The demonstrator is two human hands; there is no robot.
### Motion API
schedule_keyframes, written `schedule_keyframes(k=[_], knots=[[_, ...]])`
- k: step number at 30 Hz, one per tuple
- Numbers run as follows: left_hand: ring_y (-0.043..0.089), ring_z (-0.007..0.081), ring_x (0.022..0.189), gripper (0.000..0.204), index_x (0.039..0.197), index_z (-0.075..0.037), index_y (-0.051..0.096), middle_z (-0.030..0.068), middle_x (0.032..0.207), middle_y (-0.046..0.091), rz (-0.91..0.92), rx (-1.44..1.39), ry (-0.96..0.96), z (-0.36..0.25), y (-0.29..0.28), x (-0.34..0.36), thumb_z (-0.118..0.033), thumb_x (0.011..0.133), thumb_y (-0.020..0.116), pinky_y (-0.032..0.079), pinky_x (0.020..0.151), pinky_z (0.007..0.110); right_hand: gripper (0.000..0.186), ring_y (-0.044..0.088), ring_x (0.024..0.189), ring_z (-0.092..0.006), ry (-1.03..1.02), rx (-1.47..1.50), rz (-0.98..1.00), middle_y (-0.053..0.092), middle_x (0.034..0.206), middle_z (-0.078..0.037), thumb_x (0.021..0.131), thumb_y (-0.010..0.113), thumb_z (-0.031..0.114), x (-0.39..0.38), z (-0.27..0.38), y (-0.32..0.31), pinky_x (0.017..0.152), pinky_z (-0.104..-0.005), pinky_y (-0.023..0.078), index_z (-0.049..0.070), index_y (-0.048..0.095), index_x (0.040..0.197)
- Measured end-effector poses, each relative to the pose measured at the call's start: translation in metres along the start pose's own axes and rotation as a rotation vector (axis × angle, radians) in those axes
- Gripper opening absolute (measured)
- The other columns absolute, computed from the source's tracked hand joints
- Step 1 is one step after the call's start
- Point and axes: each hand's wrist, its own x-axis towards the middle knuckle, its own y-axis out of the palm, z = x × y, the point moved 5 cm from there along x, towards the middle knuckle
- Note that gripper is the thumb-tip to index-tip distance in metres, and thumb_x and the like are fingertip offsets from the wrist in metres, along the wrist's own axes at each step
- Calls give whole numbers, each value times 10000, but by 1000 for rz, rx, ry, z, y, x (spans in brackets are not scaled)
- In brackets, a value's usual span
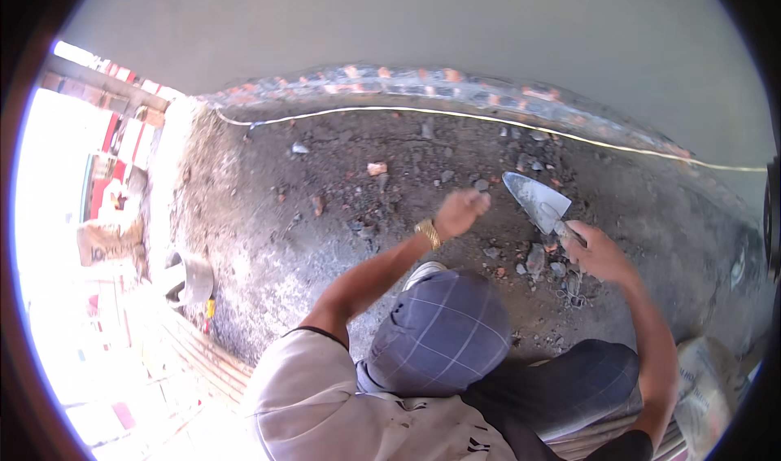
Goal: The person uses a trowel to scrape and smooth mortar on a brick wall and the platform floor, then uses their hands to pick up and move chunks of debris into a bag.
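Observation:
A pointed trowel (538, 202) with a grey metal blade is in my right hand (600, 253), its fingers wrapped round the handle. The blade points up and to the left, above the rubble-strewn ground. My left hand (462, 210), with a gold-coloured band at the wrist, is held over the dirt to the left of the trowel. Its fingers are curled and slightly blurred; whether anything is in them cannot be made out. Small stones and mortar lumps (535, 259) lie below the blade, beside a tangle of thin wire or string (574, 292).
A plastered wall (455, 30) with bare brick (350, 76) along its base stands ahead. A pale cord (455, 114) runs along its foot. Broken brick (376, 169) lies on the ground. At left are a bucket (195, 279) and a brown sack (110, 241); another sack (704, 388) sits at lower right.

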Motion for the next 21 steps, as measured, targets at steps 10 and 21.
schedule_keyframes(k=[10,21], knots=[[648,336,1012,470,1183,-29,531,188,1070,665,-484,-579,-5,36,-113,-74,-469,1037,449,520,890,471,517,579,1187,-432,-552,-534,184,554,1321,-306,1023,469,300,79,145,112,1000,-514,463,-83,473,1370],[663,448,1007,467,1193,5,567,285,1159,615,-656,853,-543,178,-360,-103,-389,1060,354,531,870,518,350,697,820,-198,182,-228,27,712,908,-121,1010,564,217,-2,-18,-19,752,-346,533,59,586,1321]])
